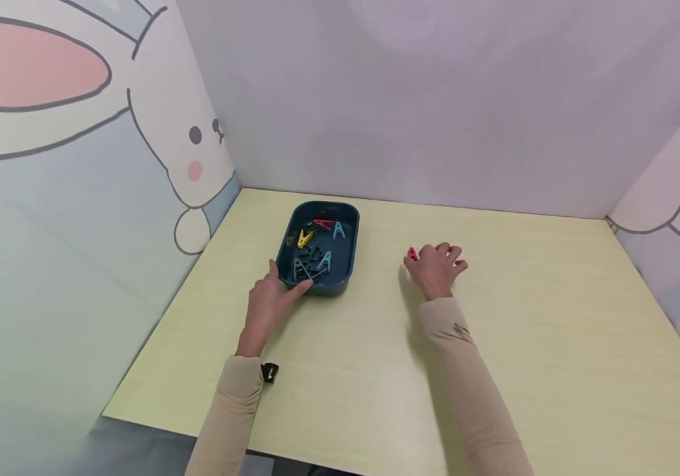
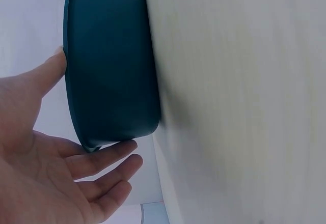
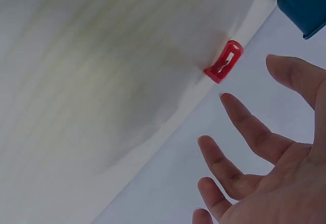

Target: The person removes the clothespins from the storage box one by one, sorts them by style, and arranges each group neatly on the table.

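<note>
My left hand [image 1: 268,297] holds the near-left corner of a dark teal plastic bin [image 1: 334,289]. In the left wrist view its thumb lies at the rim and its fingers reach along the bin's side. Inside the bin are a yellow clip [image 1: 304,238], a red clip [image 1: 324,223] and several blue and dark ones. To the right, my right hand [image 1: 435,268] hovers by a small red plastic clip [image 1: 413,253] on the table. The right wrist view shows its fingers spread and loosely bent, with a gap between fingertips and the red clip [image 3: 224,62].
A pale wooden table [image 1: 352,370] carries everything. Behind it stands a plain light wall [image 1: 411,119], and a wall panel with a cartoon rabbit [image 1: 167,132] borders the left side. The table's near edge runs below the forearms.
</note>
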`<state>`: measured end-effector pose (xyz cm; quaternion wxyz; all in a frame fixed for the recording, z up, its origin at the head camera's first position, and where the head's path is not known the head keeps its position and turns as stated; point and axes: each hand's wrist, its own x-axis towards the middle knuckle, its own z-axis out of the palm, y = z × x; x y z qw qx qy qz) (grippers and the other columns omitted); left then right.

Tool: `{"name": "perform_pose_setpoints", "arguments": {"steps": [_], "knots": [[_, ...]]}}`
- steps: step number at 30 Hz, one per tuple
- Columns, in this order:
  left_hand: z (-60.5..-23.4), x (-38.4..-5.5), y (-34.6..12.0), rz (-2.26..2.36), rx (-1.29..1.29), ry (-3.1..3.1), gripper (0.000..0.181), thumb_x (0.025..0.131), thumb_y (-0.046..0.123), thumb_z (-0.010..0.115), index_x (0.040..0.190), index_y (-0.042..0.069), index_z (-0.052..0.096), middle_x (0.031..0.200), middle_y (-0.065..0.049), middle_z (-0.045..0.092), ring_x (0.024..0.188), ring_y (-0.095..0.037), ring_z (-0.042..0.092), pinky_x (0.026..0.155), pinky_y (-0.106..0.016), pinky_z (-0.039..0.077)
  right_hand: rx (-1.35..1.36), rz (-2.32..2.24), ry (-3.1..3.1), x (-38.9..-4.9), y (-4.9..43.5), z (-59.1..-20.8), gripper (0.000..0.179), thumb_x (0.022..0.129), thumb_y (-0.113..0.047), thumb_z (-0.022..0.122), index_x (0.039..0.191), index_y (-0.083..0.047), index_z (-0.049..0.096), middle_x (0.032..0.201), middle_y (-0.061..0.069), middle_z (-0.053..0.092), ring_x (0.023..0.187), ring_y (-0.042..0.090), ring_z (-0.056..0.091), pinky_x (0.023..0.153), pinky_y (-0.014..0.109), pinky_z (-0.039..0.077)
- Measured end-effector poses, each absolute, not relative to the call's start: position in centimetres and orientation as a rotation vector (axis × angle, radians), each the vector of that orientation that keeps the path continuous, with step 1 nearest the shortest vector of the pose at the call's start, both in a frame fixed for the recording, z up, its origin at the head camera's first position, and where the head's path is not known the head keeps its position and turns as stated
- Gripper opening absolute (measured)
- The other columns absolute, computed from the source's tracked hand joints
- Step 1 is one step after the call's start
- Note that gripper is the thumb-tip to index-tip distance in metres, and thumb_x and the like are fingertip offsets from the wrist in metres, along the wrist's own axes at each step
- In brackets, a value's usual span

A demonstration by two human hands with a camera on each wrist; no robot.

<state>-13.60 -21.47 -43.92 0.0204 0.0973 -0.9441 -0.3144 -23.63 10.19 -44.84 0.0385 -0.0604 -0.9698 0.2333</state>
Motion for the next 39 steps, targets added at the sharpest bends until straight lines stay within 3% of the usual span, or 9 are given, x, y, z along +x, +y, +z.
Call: {"name": "perform_pose_setpoints", "arguments": {"steps": [7,18,25,31,37,39], "knots": [[-44.0,-13.8,-21.6,-0.967,0.283,-2.918,0.115,0.090,0.065,0.069,0.160,-0.011,0.018,0.079,-0.017,0.053,0.086,-0.037,0.059,0.088,-0.054,0.050,0.010,0.950,-2.771,-23.0,7.8,-42.5,0.045,0.096,-0.038,0.067,0.116,0.002,0.070,0.132,0.027,0.051,0.130,0.050,0.030,0.099,0.067,0.020],[-44.0,-13.9,-21.5,-0.962,0.300,-2.921,0.115,0.090,0.065,0.070,0.160,-0.010,0.018,0.077,-0.012,0.047,0.080,-0.032,0.053,0.080,-0.049,0.048,0.167,0.998,-2.742,-21.9,3.2,-41.8,0.040,0.098,-0.038,0.068,0.115,-0.001,0.072,0.130,0.023,0.052,0.125,0.044,0.034,0.095,0.066,0.023],[-44.0,-14.0,-21.5,-0.964,0.317,-2.929,0.116,0.089,0.066,0.070,0.161,-0.009,0.018,0.077,-0.012,0.047,0.075,-0.030,0.050,0.074,-0.048,0.046,0.267,1.001,-2.736,-21.5,0.8,-42.9,0.040,0.099,-0.039,0.069,0.115,-0.002,0.072,0.131,0.021,0.051,0.130,0.042,0.033,0.103,0.066,0.020],[-44.1,-14.0,-21.4,-0.972,0.337,-2.929,0.117,0.089,0.068,0.070,0.161,-0.009,0.018,0.087,-0.020,0.056,0.089,-0.035,0.058,0.085,-0.050,0.051,0.320,0.917,-2.754,-21.4,-0.8,-43.2,0.038,0.099,-0.039,0.071,0.115,-0.004,0.073,0.131,0.020,0.052,0.130,0.041,0.035,0.103,0.064,0.024],[-44.1,-14.0,-21.4,-0.987,0.350,-2.926,0.117,0.089,0.067,0.070,0.162,-0.007,0.017,0.083,-0.020,0.055,0.082,-0.034,0.055,0.082,-0.050,0.049,0.356,0.768,-2.804,-21.5,-2.4,-43.0,0.040,0.098,-0.041,0.072,0.115,-0.005,0.075,0.125,0.020,0.054,0.122,0.039,0.038,0.100,0.061,0.029],[-44.1,-14.1,-21.4,-0.975,0.346,-2.924,0.117,0.089,0.067,0.070,0.161,-0.007,0.018,0.085,-0.020,0.057,0.086,-0.034,0.058,0.087,-0.051,0.051,0.362,0.677,-2.830,-21.7,-3.0,-43.0,0.042,0.098,-0.043,0.071,0.114,-0.005,0.076,0.122,0.019,0.054,0.118,0.039,0.040,0.098,0.060,0.031]]}}
